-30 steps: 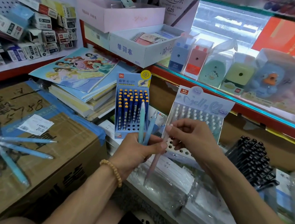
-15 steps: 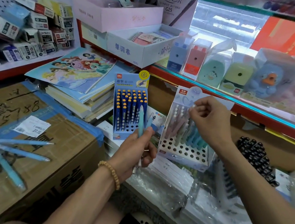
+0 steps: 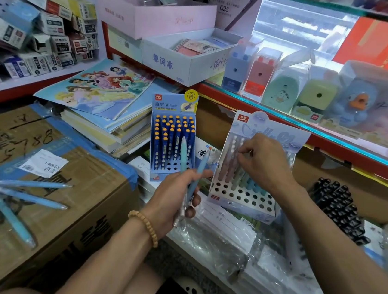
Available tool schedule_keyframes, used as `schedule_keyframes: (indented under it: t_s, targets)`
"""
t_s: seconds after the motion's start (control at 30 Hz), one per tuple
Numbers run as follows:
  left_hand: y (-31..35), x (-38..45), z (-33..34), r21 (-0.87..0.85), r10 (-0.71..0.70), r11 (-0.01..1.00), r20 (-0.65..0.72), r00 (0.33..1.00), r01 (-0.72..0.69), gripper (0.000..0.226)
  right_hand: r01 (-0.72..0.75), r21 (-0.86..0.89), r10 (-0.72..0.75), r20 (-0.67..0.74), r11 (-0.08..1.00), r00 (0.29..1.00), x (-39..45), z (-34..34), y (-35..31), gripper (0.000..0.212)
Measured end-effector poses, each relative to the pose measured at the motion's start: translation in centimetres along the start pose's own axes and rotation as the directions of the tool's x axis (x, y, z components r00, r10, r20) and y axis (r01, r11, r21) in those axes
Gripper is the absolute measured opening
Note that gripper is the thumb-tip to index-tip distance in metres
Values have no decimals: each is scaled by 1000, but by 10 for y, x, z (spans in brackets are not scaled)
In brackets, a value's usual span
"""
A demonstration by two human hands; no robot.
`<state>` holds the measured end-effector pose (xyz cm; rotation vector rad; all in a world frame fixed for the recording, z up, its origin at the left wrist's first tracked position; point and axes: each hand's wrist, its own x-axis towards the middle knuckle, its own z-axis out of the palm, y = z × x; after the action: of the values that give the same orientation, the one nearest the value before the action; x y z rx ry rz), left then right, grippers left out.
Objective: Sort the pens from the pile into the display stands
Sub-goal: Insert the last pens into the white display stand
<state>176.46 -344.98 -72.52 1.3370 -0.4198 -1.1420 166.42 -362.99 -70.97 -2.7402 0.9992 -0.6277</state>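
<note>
holding two blue pens [image 3: 189, 171] in my left hand [image 3: 177, 197], fingers curled round them.
my right hand [image 3: 266, 162] pinches a pen top in the pale stand [image 3: 242, 197]; more pens [image 3: 28, 197] lie on the cardboard box [image 3: 75, 220].

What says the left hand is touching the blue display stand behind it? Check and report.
Apart. In the head view the left hand grips light blue pens in front of the blue display stand; only the pens overlap it, and stacked packets show between hand and stand base.
</note>
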Motion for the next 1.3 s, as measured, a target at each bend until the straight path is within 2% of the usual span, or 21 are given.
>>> schedule_keyframes:
  t_s: [0.07, 0.17, 0.23, 0.33, 0.4, 0.47, 0.57, 0.63, 0.7, 0.73, 0.77, 0.87, 0.9, 0.97, 1.03, 1.1, 1.17, 1.2, 1.23, 1.3]
  targets:
    - [0, -2, 0, 30, 15, 999, 4, 1000, -16, 26, -7, 1, 7, 10, 1000, 1000, -1, -1, 0, 14]
    - [-1, -2, 2, 93, 53, 994, -4, 999, -53, 23, -10, 50, 14, -83, 999, 996, -11, -7, -9, 16]
    - [-3, -1, 2, 121, 81, 989, -8, 997, -80, 21, -33, 239, 59, -102, 971, 993, -26, -14, -21, 12]
    - [-7, 0, 3, 89, 84, 993, -48, 995, -79, 17, -171, 554, 133, 109, 815, 985, -60, -17, -38, 21]
    - [-9, 1, 4, 38, 84, 996, -69, 994, -81, 14, -278, 617, 131, 273, 736, 953, -79, -11, -42, 18]
    - [-11, 1, 7, 20, 93, 996, -78, 993, -92, 11, -367, 660, 128, 381, 655, 916, -93, -5, -42, 18]
    - [-12, 0, 13, 6, 87, 996, -104, 991, -87, 21, -444, 704, 171, 426, 554, 888, -101, -4, -34, 11]
    - [-12, 1, 14, -70, 65, 995, -134, 989, -74, 33, -444, 701, 181, 419, 558, 890, -103, -8, -27, 6]
    - [-12, 3, 15, -98, 35, 994, -159, 987, -51, 32, -445, 709, 198, 407, 547, 892, -104, -15, -20, 5]
    - [-12, 3, 16, -100, 21, 994, -158, 987, -37, 30, -454, 737, 229, 393, 500, 890, -104, -19, -17, 5]
    - [-12, 2, 17, -107, 11, 994, -145, 989, -27, 28, -475, 780, 278, 389, 408, 878, -104, -22, -15, 7]
    - [-12, -1, 21, -84, 21, 996, -65, 998, -26, 23, -493, 870, 398, 453, -4, 797, -103, -30, -13, 19]
    - [-11, -3, 22, -41, 34, 999, -32, 999, -36, 20, -478, 874, 425, 468, -92, 775, -103, -30, -11, 19]
    - [-11, -6, 26, 58, 67, 996, 20, 998, -68, 11, -444, 881, 489, 464, -164, 739, -103, -28, -9, 17]
    - [-13, -8, 30, 121, 74, 990, 47, 996, -79, 8, -417, 898, 546, 423, -144, 723, -103, -29, -5, 10]
    - [-14, -10, 34, 180, 46, 982, 41, 998, -53, 13, -390, 920, 603, 333, -41, 724, -103, -33, 4, 5]
    - [-14, -8, 34, 167, -26, 986, 20, 999, 23, 37, -366, 914, 654, 169, 177, 738, -103, -37, 16, 9]
    - [-13, -7, 33, 133, -60, 989, 13, 998, 57, 41, -352, 889, 664, 76, 293, 744, -102, -38, 23, 14]
    - [-12, -7, 33, 109, -76, 991, 11, 997, 74, 38, -337, 858, 662, -6, 389, 749, -102, -37, 29, 19]
    - [-12, -7, 32, 150, -57, 987, 15, 998, 54, 29, -320, 796, 640, -109, 514, 760, -100, -34, 38, 20]
